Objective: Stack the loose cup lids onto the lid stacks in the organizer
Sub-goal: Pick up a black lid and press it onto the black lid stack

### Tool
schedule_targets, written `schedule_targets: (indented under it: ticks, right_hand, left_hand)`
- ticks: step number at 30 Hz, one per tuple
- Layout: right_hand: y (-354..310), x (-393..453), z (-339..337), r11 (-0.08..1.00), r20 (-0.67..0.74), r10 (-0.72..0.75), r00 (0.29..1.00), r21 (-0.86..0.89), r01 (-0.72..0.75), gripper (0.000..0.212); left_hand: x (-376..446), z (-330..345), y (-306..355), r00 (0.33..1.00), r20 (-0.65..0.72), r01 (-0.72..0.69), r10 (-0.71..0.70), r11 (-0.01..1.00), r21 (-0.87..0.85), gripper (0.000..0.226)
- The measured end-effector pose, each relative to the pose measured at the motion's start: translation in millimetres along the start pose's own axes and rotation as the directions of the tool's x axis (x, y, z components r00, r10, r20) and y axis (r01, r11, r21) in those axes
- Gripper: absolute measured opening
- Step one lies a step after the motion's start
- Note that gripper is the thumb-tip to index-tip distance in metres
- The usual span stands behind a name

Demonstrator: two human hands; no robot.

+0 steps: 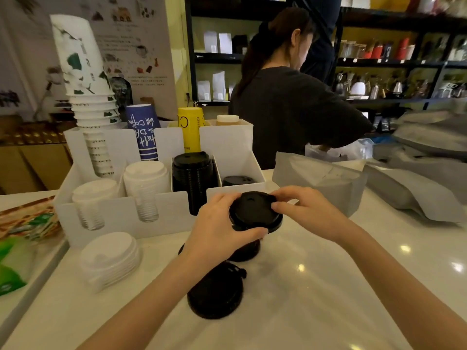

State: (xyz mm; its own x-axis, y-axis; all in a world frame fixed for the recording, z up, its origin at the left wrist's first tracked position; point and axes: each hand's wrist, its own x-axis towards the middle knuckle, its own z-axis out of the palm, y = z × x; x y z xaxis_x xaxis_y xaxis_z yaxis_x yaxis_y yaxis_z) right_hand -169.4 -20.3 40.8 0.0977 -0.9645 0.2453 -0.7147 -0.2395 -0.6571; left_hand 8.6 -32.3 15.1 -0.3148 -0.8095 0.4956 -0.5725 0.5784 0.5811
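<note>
Both my hands hold a short stack of black lids (254,210) just above the counter, in front of the white organizer (161,218). My left hand (222,231) grips its left and near side; my right hand (303,208) pinches its right rim. More black lids lie on the counter below: one (246,251) right under the held stack and a pile (214,294) nearer me. A loose pile of white lids (110,257) lies at the left. The organizer holds two white lid stacks (146,178), a tall black lid stack (193,173) and a low black one (237,180).
Paper cup stacks (93,114) stand in the organizer's back compartments. Grey pouches (318,180) lie on the counter at the right. A tray with green packets (15,248) sits at the left. A person in a dark top (290,109) stands behind the counter.
</note>
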Motion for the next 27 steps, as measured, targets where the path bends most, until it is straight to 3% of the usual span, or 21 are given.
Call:
schedule_targets:
  ticks: [10, 15, 21, 27]
  right_hand:
    - [-42.6, 84.1, 13.4, 0.976, -0.08, -0.184, 0.98, 0.103, 0.192, 0.029]
    - [-54.4, 124.0, 29.7, 0.934, -0.153, -0.214, 0.965, 0.256, 0.248, 0.028]
    - [-49.1, 159.9, 60.2, 0.884, -0.144, -0.148, 0.979, 0.426, 0.196, 0.036]
    - [-35.0, 173.2, 77.2, 0.865, -0.091, -0.163, 0.982, 0.466, 0.187, 0.035]
  left_hand:
    - [49.4, -51.3, -28.8, 0.968, -0.249, 0.039, -0.033, 0.999, 0.017, 0.069]
    - [72.5, -70.3, -49.3, 0.932, -0.351, 0.096, -0.089, 0.995, 0.0, 0.064]
    - [93.0, -67.3, -73.0, 0.899, -0.399, 0.181, -0.179, 0.983, -0.033, 0.06]
    - [96.9, -57.6, -83.2, 0.909, -0.381, 0.217, -0.171, 0.973, 0.08, 0.059]
